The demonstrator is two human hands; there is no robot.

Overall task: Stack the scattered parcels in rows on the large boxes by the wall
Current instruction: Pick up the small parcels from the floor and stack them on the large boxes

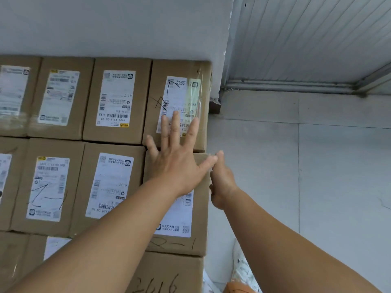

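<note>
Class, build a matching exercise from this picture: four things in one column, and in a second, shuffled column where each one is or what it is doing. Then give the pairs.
Column 1
1. left hand
2. right hand
3. parcel with green sticker
4. box marked 2616

Column 2
A. far row, right end
B. fingers spread flat on top of a parcel
C. nearest the camera, under the parcels
D. against the right side of a parcel

Pairs: 1-B, 2-D, 3-A, 4-C

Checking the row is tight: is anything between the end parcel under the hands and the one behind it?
Nothing visible. The end parcel, under the left hand, sits against the rear parcel; the right hand is at its side.
</note>
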